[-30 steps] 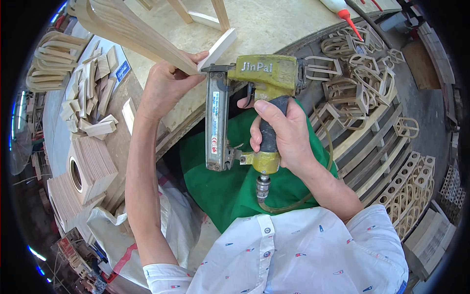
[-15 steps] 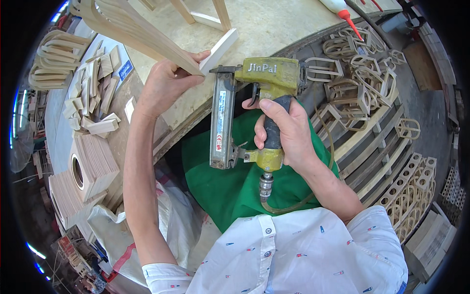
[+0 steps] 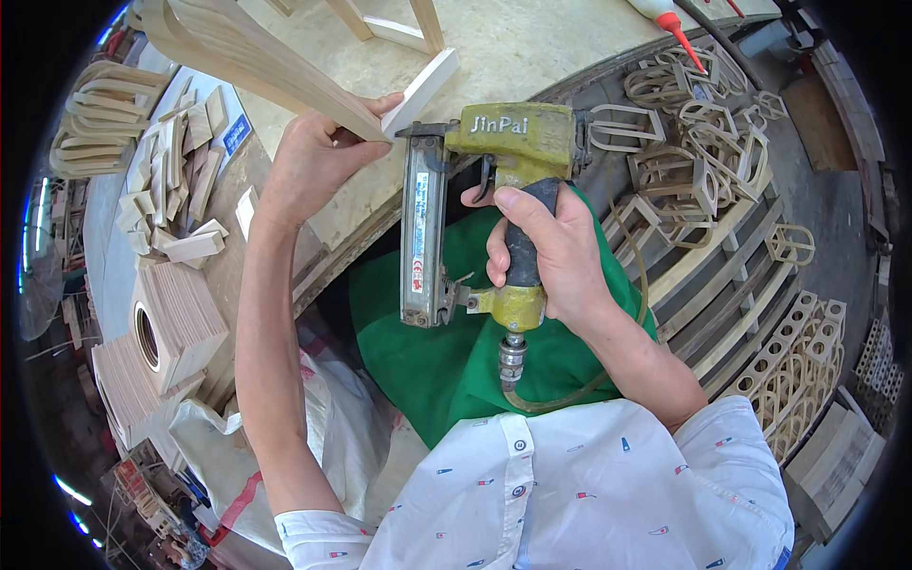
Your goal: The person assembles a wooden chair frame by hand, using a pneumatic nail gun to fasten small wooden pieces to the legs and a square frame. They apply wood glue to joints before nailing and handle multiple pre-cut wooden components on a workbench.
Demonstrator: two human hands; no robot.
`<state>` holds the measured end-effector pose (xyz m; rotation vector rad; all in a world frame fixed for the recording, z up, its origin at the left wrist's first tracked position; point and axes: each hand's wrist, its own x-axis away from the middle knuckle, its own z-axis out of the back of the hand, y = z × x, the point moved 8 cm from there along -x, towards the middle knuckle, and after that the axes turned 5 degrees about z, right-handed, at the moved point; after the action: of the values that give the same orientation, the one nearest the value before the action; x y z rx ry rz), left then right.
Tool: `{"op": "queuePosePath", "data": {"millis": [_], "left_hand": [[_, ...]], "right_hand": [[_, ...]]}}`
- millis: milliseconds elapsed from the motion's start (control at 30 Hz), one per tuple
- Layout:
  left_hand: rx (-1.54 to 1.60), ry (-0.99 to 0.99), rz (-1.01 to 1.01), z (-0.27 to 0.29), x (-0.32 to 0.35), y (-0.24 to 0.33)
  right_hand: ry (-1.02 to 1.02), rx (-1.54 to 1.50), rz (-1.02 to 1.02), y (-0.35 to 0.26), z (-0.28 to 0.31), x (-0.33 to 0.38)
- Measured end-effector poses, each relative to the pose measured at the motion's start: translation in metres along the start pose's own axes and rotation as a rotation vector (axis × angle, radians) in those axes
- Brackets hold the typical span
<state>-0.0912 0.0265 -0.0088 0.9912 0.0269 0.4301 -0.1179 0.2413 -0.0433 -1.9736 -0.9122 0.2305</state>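
Note:
My right hand (image 3: 541, 237) grips the black handle of a yellow pneumatic nail gun (image 3: 518, 133), one finger beside its trigger. The gun's nose points left and meets the end of the wooden frame. My left hand (image 3: 318, 166) is closed on the corner of that frame, where a long curved wooden piece (image 3: 275, 71) meets a short pale crosspiece (image 3: 420, 93). Thumb below and fingers behind pinch the joint; some fingertips are hidden by the wood. From the gun's base a clear air hose (image 3: 551, 408) curves away to the right.
Small wooden offcuts (image 3: 185, 180) lie heaped on the bench (image 3: 532, 47) at left, near stacked curved frames (image 3: 104, 119). Below them stand plywood blocks (image 3: 176, 323) with a tape roll. A red-tipped glue bottle (image 3: 679, 33) lies at the far edge. Finished-looking looped frames (image 3: 712, 152) pile on slats at right.
The nail gun has moved slightly left and up, its nose now against the frame's corner. My left hand keeps its hold on the joint.

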Motion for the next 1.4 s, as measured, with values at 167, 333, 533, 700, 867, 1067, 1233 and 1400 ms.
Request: {"op": "queuePosePath", "data": {"millis": [167,333,533,700,867,1067,1233,1400], "left_hand": [[-0.003,-0.001,0.015,-0.002,0.002,-0.002],[0.069,0.006,-0.01,-0.002,0.004,0.002],[0.045,-0.01,0.09,0.011,0.007,0.004],[0.088,0.12,0.006,0.039,-0.024,0.019],[0.075,-0.047,-0.044,0.015,-0.06,0.022],[-0.177,-0.166,-0.062,-0.006,-0.067,0.028],[-0.254,-0.2,-0.128,-0.009,-0.064,0.038],[-0.202,-0.209,-0.129,-0.011,-0.064,0.037]], "right_hand": [[0.011,0.011,-0.017,0.0,0.0,0.002],[0.016,0.009,-0.077,0.002,0.003,-0.001],[0.012,-0.057,-0.004,-0.02,0.014,-0.007],[0.064,-0.074,0.027,-0.05,0.042,-0.029],[0.026,-0.031,0.035,-0.059,0.048,-0.053],[0.004,-0.024,0.008,-0.055,0.046,-0.057],[0.011,-0.007,-0.004,-0.054,0.048,-0.059],[-0.003,-0.002,0.008,-0.054,0.047,-0.059]]}}
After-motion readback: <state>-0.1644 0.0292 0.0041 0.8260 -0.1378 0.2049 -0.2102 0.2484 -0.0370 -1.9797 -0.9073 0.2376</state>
